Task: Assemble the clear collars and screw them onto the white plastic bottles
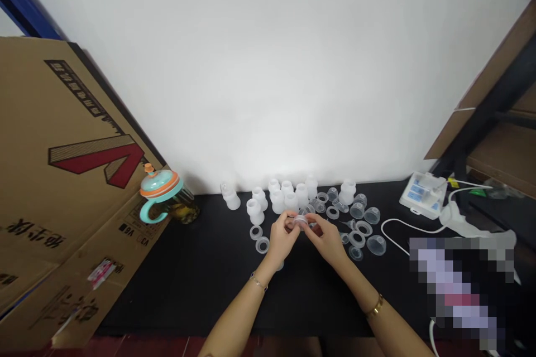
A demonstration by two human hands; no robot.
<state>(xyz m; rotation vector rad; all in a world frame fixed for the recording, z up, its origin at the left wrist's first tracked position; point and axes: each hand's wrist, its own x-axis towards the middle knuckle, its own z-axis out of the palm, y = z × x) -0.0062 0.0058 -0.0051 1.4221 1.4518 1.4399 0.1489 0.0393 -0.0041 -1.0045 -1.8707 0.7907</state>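
Between my left hand and my right hand is a translucent bottle collar ring, pinched by the fingers of both hands. Whether a teat sits inside it, I cannot tell. Just beyond my hands stand several small white baby bottles. Left of my left hand lie two loose translucent rings; another clear piece is partly hidden under that wrist. To the right of my right hand are more rings and several clear dome caps. One bottle at the far left carries a clear top.
A jug with a turquoise lid and handle stands at the left, beside a large cardboard box. On the right are a white power strip, its white cable and a pixelated object. A white wall rises behind the black table.
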